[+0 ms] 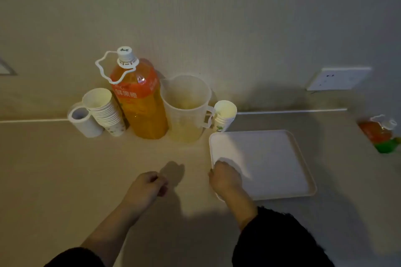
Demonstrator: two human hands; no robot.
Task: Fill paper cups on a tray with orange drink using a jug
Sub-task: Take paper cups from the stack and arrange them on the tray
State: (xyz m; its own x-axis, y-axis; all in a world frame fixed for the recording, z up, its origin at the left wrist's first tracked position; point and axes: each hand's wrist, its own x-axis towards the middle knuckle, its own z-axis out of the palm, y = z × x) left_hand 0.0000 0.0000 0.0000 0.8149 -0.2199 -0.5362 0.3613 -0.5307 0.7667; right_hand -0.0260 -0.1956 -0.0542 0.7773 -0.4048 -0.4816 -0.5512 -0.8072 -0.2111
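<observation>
Nearest, the left hand [149, 184] hung loosely curled over the desk [65, 169], holding nothing that could be seen. Just to its right, the right hand [225, 176] gripped the near-left rim of the white tray [271, 165], fingers folded over the edge. The tray lay with its long side running left to right, and no cups stood on it yet. Straight beyond its far-left corner stood a short stack of paper cups [224, 115], nearer the right hand. The jug [186, 108] stood just left of that stack, its handle turned right, toward it. Its contents were hard to judge through the cloudy wall. Next came the orange drink bottle [138, 97], capped, then a taller, leaning cup stack [106, 110]. A second bottle [379, 134] at far right was blurred.
</observation>
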